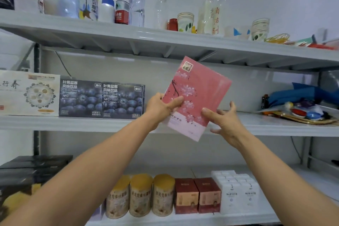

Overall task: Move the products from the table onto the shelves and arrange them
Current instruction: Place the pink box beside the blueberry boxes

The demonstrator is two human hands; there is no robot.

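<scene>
Pink, one flat box [197, 95] tilts before the middle shelf [266, 126], left hand [161, 108] gripping its edge, right hand [226, 126] spread wide, thumb touching it.

I see two bare arms on my feed. The left forearm [91, 161] comes in from seven o'clock and the right forearm [284, 170] from five o'clock, both unsleeved to the frame edge. The left hand [161, 106] and right hand [225, 124] are ungloved.

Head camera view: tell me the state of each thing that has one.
pink box, tilted, held in front of the middle shelf
left hand, gripping its left edge
right hand, thumb on it, fingers spread
blueberry boxes, upright, side by side
three cans, upright in a row
</scene>
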